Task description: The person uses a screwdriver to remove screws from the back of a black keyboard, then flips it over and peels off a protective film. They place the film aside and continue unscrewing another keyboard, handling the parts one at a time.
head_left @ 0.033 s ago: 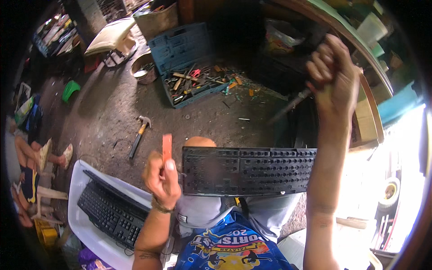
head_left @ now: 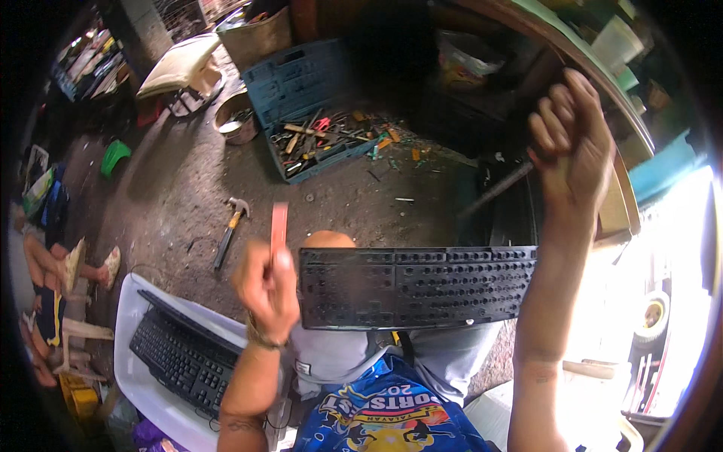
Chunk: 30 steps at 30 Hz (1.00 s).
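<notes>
One red strip (head_left: 279, 224) stands upright, pinched between the thumb and fingers of the left hand (head_left: 265, 290). This hand is just beside the left end of the panel (head_left: 422, 286); contact between them cannot be confirmed. The panel, a black keyboard frame with rows of key sockets, lies across the thighs (head_left: 331, 350). The right hand (head_left: 574, 135) is raised beyond the panel's right end, its fingers curled around the upper end of a dark rod (head_left: 497, 188). The rod slants down to the left; its lower end is blurred.

Compared with the earlier frame, the left hand and strip sit slightly higher; the right hand and rod have shifted slightly right and down. The panel remains across the thighs. The hammer (head_left: 230, 232) and open toolbox (head_left: 290, 79) remain on the floor (head_left: 331, 207). A keyboard (head_left: 181, 354) rests in the white tub (head_left: 139, 377) at left.
</notes>
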{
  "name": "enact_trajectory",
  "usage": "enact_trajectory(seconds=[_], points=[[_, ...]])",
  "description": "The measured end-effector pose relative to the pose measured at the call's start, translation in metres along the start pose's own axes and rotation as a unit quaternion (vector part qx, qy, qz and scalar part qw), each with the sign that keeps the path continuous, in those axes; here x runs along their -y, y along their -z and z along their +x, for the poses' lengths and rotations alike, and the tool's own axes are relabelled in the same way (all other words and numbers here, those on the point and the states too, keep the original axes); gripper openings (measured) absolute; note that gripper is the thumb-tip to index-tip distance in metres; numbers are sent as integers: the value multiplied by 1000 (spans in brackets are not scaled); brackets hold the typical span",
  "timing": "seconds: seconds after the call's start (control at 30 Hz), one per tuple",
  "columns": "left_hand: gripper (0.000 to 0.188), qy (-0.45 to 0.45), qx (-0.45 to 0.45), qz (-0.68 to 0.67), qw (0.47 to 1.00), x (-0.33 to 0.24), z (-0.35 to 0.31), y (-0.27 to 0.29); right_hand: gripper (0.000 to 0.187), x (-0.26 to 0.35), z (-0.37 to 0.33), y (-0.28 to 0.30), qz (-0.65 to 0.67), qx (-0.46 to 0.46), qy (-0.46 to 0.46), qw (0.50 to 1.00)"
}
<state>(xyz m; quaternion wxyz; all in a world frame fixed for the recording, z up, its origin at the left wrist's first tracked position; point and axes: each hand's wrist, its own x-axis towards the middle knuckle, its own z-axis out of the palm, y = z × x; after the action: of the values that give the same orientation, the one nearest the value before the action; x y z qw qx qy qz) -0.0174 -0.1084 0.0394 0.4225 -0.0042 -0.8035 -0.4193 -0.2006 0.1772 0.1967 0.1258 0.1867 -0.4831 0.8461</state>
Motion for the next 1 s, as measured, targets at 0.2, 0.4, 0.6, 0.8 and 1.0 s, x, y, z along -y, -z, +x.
enact_trajectory(seconds=[0.2, 0.4, 0.6, 0.8, 1.0], points=[[53, -7, 206, 54, 977, 68, 169, -154, 19, 52, -88, 77, -91, -52, 26, 994], [57, 50, 371, 81, 924, 134, 120, -132, 23, 69, -224, 198, -342, -288, -94, 889], [58, 370, 403, -43, 836, 97, -10, -17, 40, 54, -292, 258, -445, -265, -358, 777], [79, 248, 288, 12, 925, 10, -37, -22, 47, 57, -271, 237, -293, -301, -347, 839], [83, 98, 254, -197, 942, -72, 137, -142, 32, 90, -239, 239, -196, -426, -58, 881]])
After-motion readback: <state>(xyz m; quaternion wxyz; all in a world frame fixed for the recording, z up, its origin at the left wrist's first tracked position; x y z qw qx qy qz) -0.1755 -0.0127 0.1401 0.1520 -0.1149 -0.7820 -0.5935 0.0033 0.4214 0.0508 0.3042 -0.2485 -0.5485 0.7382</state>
